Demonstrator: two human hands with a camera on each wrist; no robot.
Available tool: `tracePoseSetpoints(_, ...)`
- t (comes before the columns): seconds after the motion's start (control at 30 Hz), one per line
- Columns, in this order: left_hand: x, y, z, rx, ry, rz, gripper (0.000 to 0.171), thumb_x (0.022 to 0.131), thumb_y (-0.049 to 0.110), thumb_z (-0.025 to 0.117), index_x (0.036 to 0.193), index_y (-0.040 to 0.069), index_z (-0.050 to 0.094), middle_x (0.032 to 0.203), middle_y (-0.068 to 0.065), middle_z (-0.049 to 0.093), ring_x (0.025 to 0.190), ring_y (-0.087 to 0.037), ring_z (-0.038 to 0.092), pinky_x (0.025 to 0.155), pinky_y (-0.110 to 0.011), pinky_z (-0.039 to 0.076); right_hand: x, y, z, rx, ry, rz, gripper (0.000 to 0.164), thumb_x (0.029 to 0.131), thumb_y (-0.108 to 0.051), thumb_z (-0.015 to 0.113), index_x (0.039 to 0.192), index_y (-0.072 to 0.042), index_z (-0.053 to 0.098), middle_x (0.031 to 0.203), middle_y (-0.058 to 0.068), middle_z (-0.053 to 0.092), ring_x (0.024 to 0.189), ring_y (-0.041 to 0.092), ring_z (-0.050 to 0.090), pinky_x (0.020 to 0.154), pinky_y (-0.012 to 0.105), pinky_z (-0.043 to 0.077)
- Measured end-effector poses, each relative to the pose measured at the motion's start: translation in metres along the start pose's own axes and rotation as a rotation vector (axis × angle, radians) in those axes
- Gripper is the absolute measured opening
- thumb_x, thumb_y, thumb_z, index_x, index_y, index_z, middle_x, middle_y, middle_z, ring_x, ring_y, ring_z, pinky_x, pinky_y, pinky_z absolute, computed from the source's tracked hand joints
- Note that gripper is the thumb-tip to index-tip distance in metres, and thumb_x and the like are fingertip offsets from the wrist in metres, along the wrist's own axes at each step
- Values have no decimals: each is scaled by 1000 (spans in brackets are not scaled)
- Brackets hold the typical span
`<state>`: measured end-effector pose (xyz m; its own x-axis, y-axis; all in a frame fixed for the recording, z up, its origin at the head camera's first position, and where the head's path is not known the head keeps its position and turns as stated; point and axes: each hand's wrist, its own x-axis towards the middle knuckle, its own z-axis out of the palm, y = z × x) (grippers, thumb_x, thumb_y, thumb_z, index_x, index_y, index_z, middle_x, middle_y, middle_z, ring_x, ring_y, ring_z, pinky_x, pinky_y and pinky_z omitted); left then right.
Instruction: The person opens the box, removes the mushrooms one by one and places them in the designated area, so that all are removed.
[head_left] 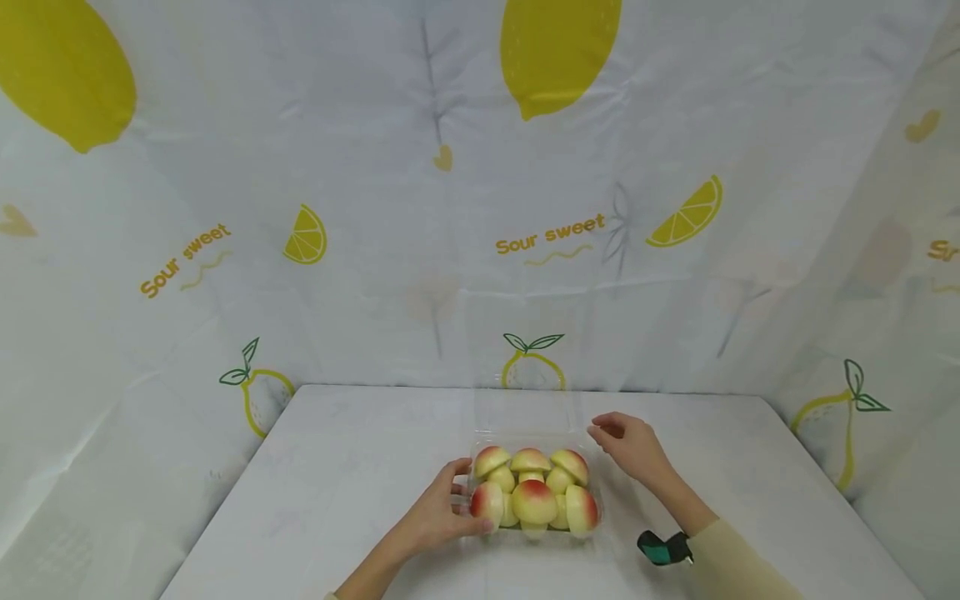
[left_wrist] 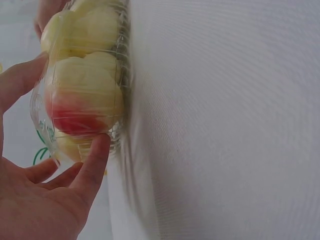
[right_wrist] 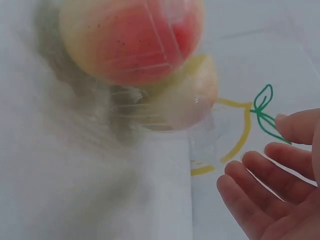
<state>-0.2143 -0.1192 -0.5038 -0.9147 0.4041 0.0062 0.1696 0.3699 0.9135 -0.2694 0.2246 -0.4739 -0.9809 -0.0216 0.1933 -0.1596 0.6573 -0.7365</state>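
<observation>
A clear plastic clamshell box point(head_left: 534, 437) sits on the table, its transparent lid point(head_left: 525, 410) raised at the back. Inside lie several mushroom-shaped pieces point(head_left: 535, 501), pale yellow with a red blush. My left hand point(head_left: 435, 512) grips the left end of the box, thumb at the front corner and fingers along the side. In the left wrist view, its fingertips point(left_wrist: 101, 142) press against the clear wall beside a piece. My right hand point(head_left: 630, 446) hovers off the back right corner near the lid, holding nothing, its fingers loosely bent in the right wrist view.
The white table point(head_left: 337, 467) has its back edge against a hanging cloth point(head_left: 375, 317) printed with lemons. A small black and teal object point(head_left: 663, 548) shows beside the right sleeve point(head_left: 735, 562).
</observation>
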Motion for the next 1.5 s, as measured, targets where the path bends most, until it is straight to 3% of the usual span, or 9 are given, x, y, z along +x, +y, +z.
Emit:
tracePoseSetpoints(0.13,0,-1,-1,13,2,-9,97,79,26,90,152,0,33,148,-17,43,116,-27,56,90,-36,54,-8,-11,-6,-24,30,-78,30,97,-23,70,116,0,70,104,10,73,97,29,69,79,40,59)
tracePoseSetpoints(0.33,0,-4,-1,21,-3,-12,97,79,29,89,152,0,32,148,-16,42,116,-27,55,90,-36,54,-22,-32,-13,36,29,-207,24,95,-19,74,112,-3,72,103,4,73,92,20,69,82,32,59)
tracePoseSetpoints(0.43,0,-3,-2,19,-6,-16,97,80,30,89,152,0,32,148,-16,42,116,-27,55,90,-37,54,-29,-39,-14,55,26,-270,19,93,-15,76,110,-5,73,102,3,72,91,18,68,82,35,59)
tracePoseSetpoints(0.57,0,-1,-2,18,-11,-28,97,80,30,89,153,1,32,149,-16,42,114,-27,56,89,-40,54,-36,-46,-13,42,-1,-353,19,92,-14,77,109,-8,73,103,-2,72,94,17,68,85,44,58)
tracePoseSetpoints(0.73,-1,0,-2,14,-11,-19,96,80,28,89,153,1,32,149,-18,42,116,-29,56,90,-42,54,-45,-49,-8,32,-68,-436,23,93,-21,77,112,-11,72,106,-1,71,98,22,68,87,41,58)
tracePoseSetpoints(0.93,-1,-2,-2,15,-13,-8,96,80,28,88,153,1,32,148,-18,42,117,-28,55,91,-40,54,-56,-47,2,35,-155,-495,25,93,-20,76,116,-12,71,112,1,70,102,25,67,88,43,56)
tracePoseSetpoints(1.07,-1,-1,-2,9,-11,-24,96,80,30,88,153,2,32,148,-17,42,116,-27,55,90,-40,54,-59,-46,9,29,-215,-531,28,92,-20,77,118,-15,69,116,-5,67,105,26,65,88,46,56)
tracePoseSetpoints(1.23,-1,3,-3,16,-13,-31,96,81,29,88,153,0,31,149,-18,41,116,-28,55,90,-42,54,-62,-47,19,19,-280,-557,29,90,-17,78,116,-12,69,117,-3,63,106,25,62,89,39,53)
tracePoseSetpoints(1.5,-4,4,-1,15,-5,-15,95,80,25,88,152,0,32,149,-18,42,118,-29,55,93,-43,54,-65,-47,32,-70,-279,-588,33,89,-24,80,119,-13,70,120,-4,64,111,17,58,95,39,51)
